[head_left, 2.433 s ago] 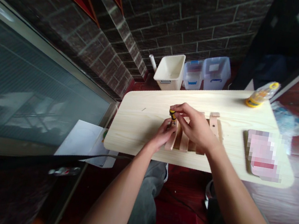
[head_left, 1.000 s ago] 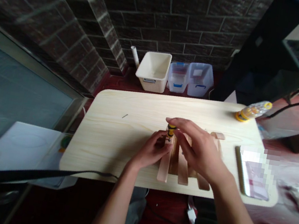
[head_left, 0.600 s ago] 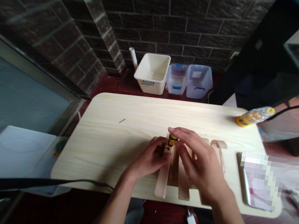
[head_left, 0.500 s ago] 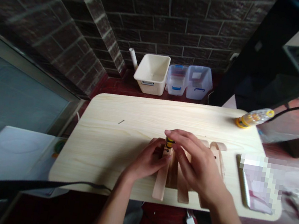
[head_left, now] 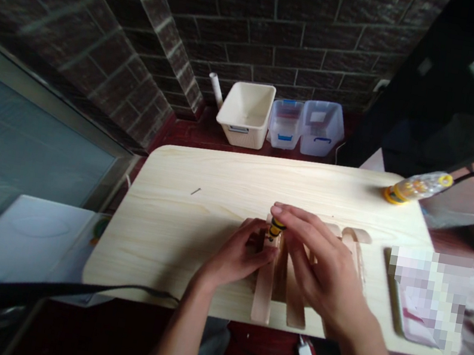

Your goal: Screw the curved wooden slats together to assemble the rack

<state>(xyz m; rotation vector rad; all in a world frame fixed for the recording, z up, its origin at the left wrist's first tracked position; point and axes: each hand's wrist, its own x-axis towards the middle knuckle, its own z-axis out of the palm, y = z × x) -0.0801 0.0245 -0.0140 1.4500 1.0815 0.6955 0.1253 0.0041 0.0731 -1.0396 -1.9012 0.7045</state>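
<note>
In the frame's lower middle, the half-curled right hand (head_left: 325,265) pinches the driver (head_left: 276,228), likely light, stiff and best gripped up top, while the curved left hand (head_left: 233,257) clasps the probably rigid slat (head_left: 263,297).

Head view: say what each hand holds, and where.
The right hand holds a yellow-and-black tool, probably a screwdriver, by its handle; the left hand grips the leftmost wooden slat near its far end.
</note>
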